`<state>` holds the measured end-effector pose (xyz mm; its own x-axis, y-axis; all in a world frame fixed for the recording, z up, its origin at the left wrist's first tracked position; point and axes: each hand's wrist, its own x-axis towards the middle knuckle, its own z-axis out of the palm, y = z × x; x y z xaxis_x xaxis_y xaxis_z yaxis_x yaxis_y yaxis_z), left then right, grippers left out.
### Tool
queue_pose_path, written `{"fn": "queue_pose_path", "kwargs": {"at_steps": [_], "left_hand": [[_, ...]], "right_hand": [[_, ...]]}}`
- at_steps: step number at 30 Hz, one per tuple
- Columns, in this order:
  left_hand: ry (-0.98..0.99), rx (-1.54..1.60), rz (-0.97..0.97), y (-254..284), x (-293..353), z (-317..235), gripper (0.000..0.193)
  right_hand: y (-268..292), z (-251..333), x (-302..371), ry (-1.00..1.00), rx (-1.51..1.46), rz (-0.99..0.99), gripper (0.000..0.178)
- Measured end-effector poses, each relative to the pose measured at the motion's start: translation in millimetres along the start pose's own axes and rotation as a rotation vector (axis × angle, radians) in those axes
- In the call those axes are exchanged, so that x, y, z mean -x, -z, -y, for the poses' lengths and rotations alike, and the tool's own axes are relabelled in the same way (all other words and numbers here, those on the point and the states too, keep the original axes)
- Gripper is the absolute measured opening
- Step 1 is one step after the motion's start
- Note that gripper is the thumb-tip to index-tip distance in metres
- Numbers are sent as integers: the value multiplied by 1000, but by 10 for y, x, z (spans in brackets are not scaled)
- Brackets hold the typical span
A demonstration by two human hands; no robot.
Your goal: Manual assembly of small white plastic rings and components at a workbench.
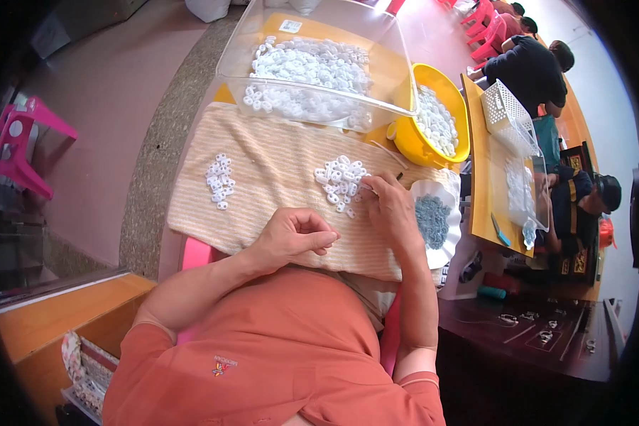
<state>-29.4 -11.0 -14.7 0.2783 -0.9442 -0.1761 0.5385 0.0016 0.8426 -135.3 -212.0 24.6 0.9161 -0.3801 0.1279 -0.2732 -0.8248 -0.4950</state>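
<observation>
My left hand (297, 234) is closed above the near edge of the striped cloth (263, 149), its thumb pressed toward curled fingers. Whatever it may hold is too small or hidden to make out. My right hand (392, 207) pinches at the right edge of a loose heap of small white plastic pieces with holes (341, 181). Its fingertips touch the heap, and what lies between them is unclear. A smaller cluster of white pieces (220, 182) lies on the cloth to the left. Right of my right hand, a white fluted dish (450, 245) holds many small grey-blue parts (432, 220).
A large clear bin (319, 96) of white pieces stands beyond the cloth. Beside it is a yellow basin (412, 142) with more. A neighbouring table (481, 192) at right holds a white basket (508, 117); people sit there. A pink stool (28, 142) stands at far left.
</observation>
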Motion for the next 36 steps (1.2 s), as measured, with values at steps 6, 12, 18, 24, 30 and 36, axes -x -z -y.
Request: {"fn": "queue_pose_path", "kwargs": {"at_steps": [6,12,18,24,30,36], "left_hand": [[12,-11,-29,-3,-10,1,10],[16,-16,-39,-9,-14,15,11],[9,-5,-57,-5,-12,38,11],[5,12,-63,-26,-28,35,12],[12,10,-60,-38,-34,31,12],[29,-3,-63,-52,-34,31,11]], "right_hand": [[-38,3,18,0,-109,-59,23],[-48,-32,34,9,-96,-108,24],[2,50,99,47,-50,-73,18],[-57,29,144,14,35,-23,12],[-55,45,130,40,105,-17,11],[-134,-14,143,73,216,-51,6]]}}
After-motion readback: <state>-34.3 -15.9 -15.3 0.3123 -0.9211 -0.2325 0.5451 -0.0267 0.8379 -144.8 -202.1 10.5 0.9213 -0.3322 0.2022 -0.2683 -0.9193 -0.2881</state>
